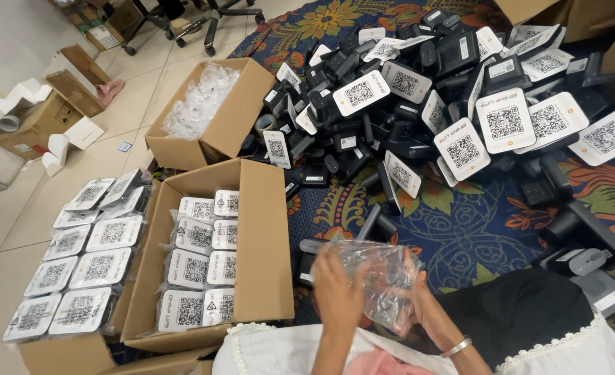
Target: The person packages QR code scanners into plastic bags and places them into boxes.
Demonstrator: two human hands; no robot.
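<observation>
Both my hands hold a clear plastic bag low in the middle of the view, just above my lap.

My left hand [337,292] and right hand [419,305] pinch the plastic bag [377,274] between them, its opening spread sideways. The open cardboard box [262,236] of packed devices lies just left, nearer my left hand; the unpacked pile [419,104] lies ahead on the patterned rug [460,236].

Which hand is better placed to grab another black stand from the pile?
Probably the right hand: it is on the side of the clear bag facing the pile of black stands. The left hand sits toward the packed box.
</observation>
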